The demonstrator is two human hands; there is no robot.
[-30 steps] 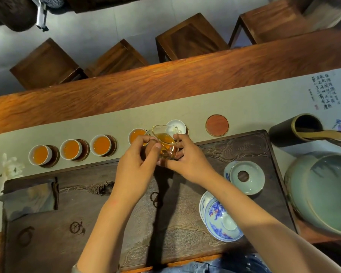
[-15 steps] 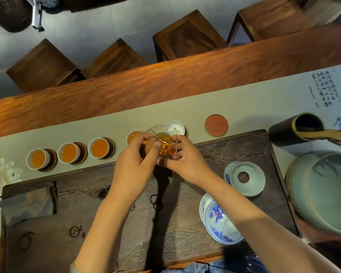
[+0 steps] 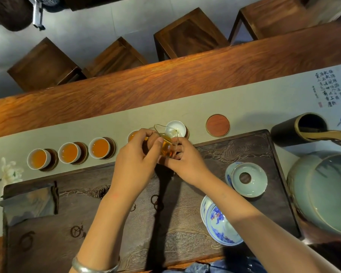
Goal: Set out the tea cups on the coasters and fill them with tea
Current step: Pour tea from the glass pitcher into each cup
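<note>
Both hands hold a small glass pitcher (image 3: 168,145) of amber tea, tilted with its spout over a white cup (image 3: 176,128) on a dark coaster. My left hand (image 3: 136,154) grips the pitcher's left side; my right hand (image 3: 182,157) steadies its right side and base. Three filled cups (image 3: 39,159) (image 3: 69,153) (image 3: 99,148) stand on coasters at the left. A fourth filled cup (image 3: 133,134) is partly hidden behind my left hand. One bare red-brown coaster (image 3: 218,125) lies to the right on the beige runner (image 3: 244,109).
A dark carved tea tray (image 3: 106,223) lies under my arms. On it rest a celadon lid (image 3: 249,179) and a blue-and-white bowl (image 3: 221,226). A large celadon vessel (image 3: 323,194) and a dark tube holding utensils (image 3: 295,129) stand right. Wooden stools (image 3: 189,34) line the far side.
The pitcher has shifted right from the fourth cup and tipped its spout over the white cup. Both hands moved with it.
</note>
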